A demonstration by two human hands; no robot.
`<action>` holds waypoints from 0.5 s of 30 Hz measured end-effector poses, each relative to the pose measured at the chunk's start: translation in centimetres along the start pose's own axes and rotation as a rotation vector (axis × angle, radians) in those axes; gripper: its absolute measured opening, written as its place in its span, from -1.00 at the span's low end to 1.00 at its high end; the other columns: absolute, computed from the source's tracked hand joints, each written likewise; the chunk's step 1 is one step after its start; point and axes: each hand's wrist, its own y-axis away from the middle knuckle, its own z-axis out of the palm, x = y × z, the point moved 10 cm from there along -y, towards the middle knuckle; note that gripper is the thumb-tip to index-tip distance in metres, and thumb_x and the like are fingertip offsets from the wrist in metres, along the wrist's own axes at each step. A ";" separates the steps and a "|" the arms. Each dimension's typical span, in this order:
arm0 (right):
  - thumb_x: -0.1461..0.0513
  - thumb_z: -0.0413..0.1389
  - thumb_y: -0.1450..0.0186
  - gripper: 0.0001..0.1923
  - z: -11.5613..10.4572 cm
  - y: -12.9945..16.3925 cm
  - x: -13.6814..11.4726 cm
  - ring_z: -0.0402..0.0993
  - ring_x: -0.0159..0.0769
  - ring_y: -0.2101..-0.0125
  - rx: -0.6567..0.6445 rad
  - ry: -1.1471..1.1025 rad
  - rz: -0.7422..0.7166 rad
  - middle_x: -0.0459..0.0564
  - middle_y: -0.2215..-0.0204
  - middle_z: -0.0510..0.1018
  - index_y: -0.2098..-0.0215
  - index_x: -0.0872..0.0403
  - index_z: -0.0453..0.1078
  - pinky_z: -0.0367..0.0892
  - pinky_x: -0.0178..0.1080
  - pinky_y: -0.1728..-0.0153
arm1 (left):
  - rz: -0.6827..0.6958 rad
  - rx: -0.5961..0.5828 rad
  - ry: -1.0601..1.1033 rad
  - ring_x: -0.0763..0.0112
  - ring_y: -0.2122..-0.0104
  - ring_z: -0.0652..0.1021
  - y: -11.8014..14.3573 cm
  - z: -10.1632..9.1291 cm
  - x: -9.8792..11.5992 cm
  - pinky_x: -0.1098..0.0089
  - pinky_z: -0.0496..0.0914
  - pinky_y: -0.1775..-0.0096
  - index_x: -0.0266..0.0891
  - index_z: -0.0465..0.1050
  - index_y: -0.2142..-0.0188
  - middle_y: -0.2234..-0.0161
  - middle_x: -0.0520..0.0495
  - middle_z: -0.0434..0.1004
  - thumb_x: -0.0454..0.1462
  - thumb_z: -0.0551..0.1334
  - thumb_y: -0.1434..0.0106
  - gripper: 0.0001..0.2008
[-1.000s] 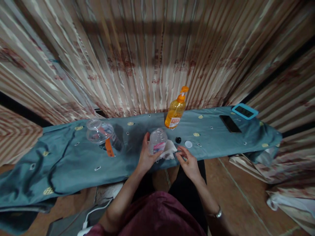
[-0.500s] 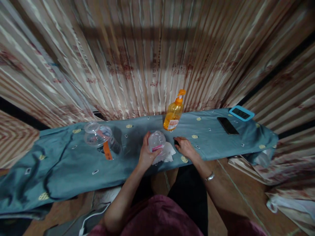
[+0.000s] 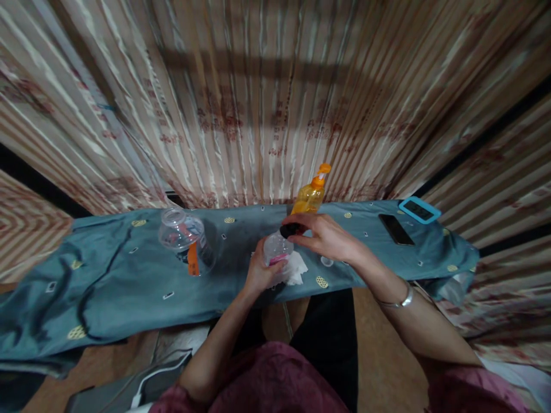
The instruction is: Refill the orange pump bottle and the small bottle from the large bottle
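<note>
My left hand (image 3: 260,274) grips a small clear bottle (image 3: 278,250) with a pink label, standing on the blue-green cloth (image 3: 129,281). Just above the bottle's mouth, my right hand (image 3: 327,236) pinches a small black cap (image 3: 289,230). A crumpled white tissue (image 3: 298,268) lies right beside the bottle. Behind my right hand stands an orange pump bottle (image 3: 311,195), partly hidden by the hand. A small white cap (image 3: 327,261) rests on the cloth under my right wrist.
A large clear jar (image 3: 185,238) with an orange tag lies on its side at the left. A black phone (image 3: 396,229) and a blue-framed device (image 3: 419,209) sit at the right end. Striped curtains (image 3: 258,103) hang close behind. A white cable (image 3: 150,381) runs on the floor.
My right hand went to the black cap on the cloth, picked it up and carried it over the small bottle's mouth. My left hand kept hold of the bottle.
</note>
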 end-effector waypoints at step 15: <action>0.40 0.18 -0.40 -0.81 2.6 -2.5 -3.4 0.59 -0.18 0.11 -0.323 0.376 -0.113 0.08 0.14 0.65 0.04 0.16 0.55 0.43 -0.16 0.07 | -0.028 0.014 0.031 0.05 -0.03 0.69 -0.1 0.3 -0.4 0.09 0.55 -0.11 -0.19 0.43 -0.11 -0.02 -0.12 0.71 -0.24 0.53 -0.08 -0.39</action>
